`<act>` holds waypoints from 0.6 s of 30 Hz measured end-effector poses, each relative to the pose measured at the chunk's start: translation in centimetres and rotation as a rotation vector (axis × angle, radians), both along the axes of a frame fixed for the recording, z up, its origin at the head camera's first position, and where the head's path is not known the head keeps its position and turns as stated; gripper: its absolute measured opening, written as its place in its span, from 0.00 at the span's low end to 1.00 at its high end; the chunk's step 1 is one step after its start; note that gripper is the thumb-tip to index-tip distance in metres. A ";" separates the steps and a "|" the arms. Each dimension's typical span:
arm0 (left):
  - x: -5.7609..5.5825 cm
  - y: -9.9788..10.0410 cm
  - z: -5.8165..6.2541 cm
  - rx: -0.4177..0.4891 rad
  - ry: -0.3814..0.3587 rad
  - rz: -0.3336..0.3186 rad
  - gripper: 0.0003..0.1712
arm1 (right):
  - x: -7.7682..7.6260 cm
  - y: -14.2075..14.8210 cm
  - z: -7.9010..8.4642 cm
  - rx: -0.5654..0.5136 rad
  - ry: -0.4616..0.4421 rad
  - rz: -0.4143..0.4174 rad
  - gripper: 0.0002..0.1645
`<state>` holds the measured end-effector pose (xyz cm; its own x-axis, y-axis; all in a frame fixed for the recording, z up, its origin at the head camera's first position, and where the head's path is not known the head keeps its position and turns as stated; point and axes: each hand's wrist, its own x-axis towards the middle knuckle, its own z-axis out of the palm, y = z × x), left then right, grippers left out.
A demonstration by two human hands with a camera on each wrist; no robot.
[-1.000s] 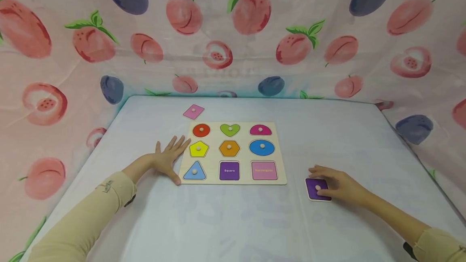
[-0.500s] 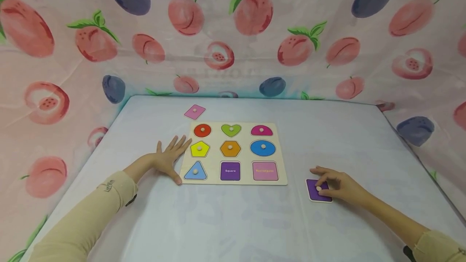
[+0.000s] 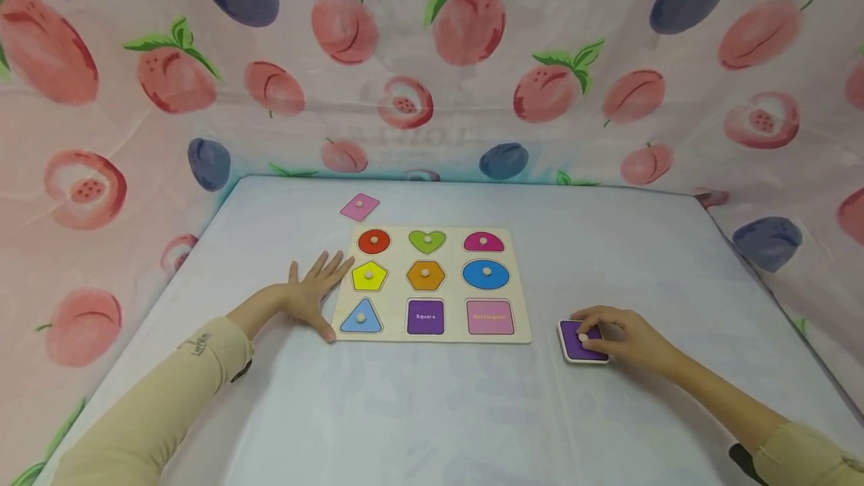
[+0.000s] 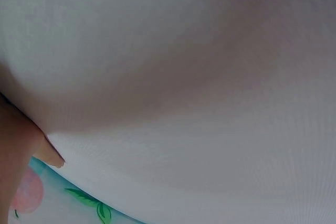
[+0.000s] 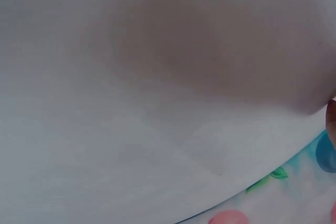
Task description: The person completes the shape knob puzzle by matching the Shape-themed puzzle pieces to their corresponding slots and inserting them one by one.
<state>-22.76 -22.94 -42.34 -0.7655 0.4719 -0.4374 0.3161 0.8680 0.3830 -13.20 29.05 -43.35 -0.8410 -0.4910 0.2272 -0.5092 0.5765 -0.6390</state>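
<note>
My right hand [image 3: 628, 336] pinches the pale knob of a purple square puzzle piece [image 3: 571, 351], which is slightly tilted just right of the puzzle board [image 3: 452, 291]. Fingers spread, my left hand [image 3: 312, 297] rests at the board's left edge. The board's bottom row has a purple recess [image 3: 426, 327] marked "Square" and a pink recess [image 3: 490, 327] marked "Rectangular". Knobbed pieces fill the other places, among them a light blue triangle [image 3: 361, 326] and an orange hexagon [image 3: 425, 283]. Each wrist view shows mostly white cloth and a bit of a hand at its edge.
A pink knobbed piece [image 3: 355, 211] lies behind the board's far left corner. White cloth [image 3: 405, 411] covers the table. Fruit-print fabric [image 3: 472, 96] hangs behind it and along its sides.
My right thumb and fingers have closed on the square piece's knob. The piece has lifted a little and shifted slightly left and away from me. My left hand has stayed put.
</note>
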 end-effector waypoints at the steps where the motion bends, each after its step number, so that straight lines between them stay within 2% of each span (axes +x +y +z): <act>1: 0.0 0.0 0.1 -0.003 0.000 -0.001 0.78 | -0.1 -0.2 0.1 0.012 -0.003 -0.007 0.12; 11: 0.0 0.2 -0.1 -0.002 0.004 0.002 0.78 | -1.0 -1.9 0.3 0.030 -0.042 -0.024 0.09; 18: 0.1 0.0 0.1 -0.004 0.009 0.007 0.78 | -1.5 -3.6 0.4 -0.008 -0.005 -0.079 0.11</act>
<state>-22.65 -22.97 -42.19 -0.7726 0.4647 -0.4326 0.3134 0.8717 0.3766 -14.70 25.45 -42.96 -0.8782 -0.4213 0.2263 -0.4590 0.6097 -0.6462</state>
